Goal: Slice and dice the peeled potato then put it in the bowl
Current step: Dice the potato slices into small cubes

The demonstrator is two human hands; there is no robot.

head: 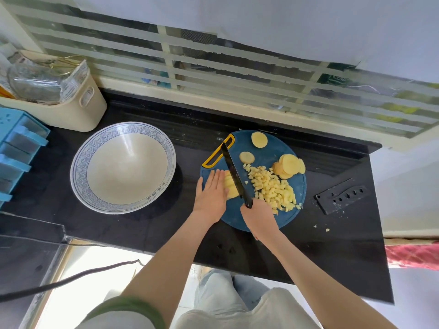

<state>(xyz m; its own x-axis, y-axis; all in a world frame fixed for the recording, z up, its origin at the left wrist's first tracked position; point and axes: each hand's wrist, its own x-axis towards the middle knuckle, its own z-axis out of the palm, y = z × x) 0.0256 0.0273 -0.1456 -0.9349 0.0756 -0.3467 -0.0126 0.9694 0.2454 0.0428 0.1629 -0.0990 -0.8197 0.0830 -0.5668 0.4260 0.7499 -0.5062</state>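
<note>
Standing on the black counter (142, 233) are two containers and a round blue cutting board (237, 220).

Container 1: a large white bowl (80, 162) with a blue patterned rim, left of the board and apart from it. Its pale inside shows bare to the bottom; all potato seen is on the board or the counter.

Container 2: a cream bin (78, 112) behind the bowl, at the wall. It holds crumpled clear plastic bags and printed packets; a wire item sticks out at the top. What it is cannot be told.

Board contents: a heap of diced potato (273, 188) on the right half; a stack of round slices (288, 166) touching the heap's far side; two single slices (259, 139) lying apart nearer the wall; a cut potato piece (230, 186) on the left half.

Left hand (211, 193): fingers straight and together, pressed flat on the cut piece.

Right hand (259, 217): fingers wrapped round the handle of a black knife (234, 173). The blade lies just right of the left fingertips, against the cut piece, with its tip toward the board's yellow handle (218, 150).

Right of the board lies a black knife sheath (341, 198) with a row of holes. A few potato scraps (327, 230) lie near it.
</note>
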